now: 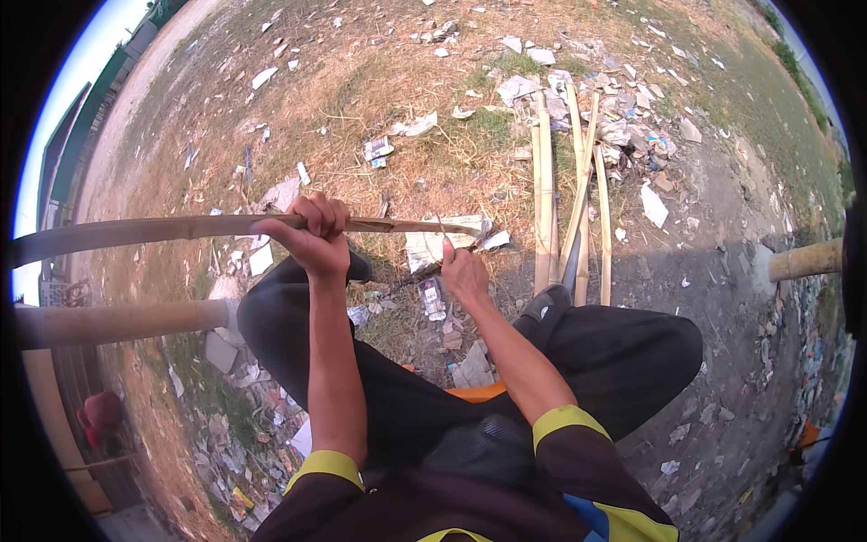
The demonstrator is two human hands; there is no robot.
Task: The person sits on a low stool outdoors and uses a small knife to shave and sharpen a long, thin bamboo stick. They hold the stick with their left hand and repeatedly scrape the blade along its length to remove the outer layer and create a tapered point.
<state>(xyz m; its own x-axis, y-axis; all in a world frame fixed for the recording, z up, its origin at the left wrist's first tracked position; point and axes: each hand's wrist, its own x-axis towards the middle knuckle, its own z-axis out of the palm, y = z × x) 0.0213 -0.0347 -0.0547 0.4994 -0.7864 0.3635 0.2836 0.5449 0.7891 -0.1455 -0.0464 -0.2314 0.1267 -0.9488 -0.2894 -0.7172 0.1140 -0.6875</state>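
A long split bamboo strip (181, 233) runs from the far left to the middle of the view. My left hand (316, 237) is closed around it, thumb pointing left along the strip. Close to the strip's right end, my right hand (465, 274) is closed on a thin, narrow blade (442, 226) that looks like a knife seen edge-on; its handle is hidden in my fist. The blade meets or crosses the strip there; I cannot tell whether it cuts in. Under that end lies a pale flat block (429, 253).
Several pale bamboo strips (545, 181) lie lengthwise beyond my right shoe (546, 307). Thick bamboo poles stick in from the left (126, 322) and right (804, 262). Paper scraps, rubble and dry grass cover the ground. A red object (101, 415) is at lower left.
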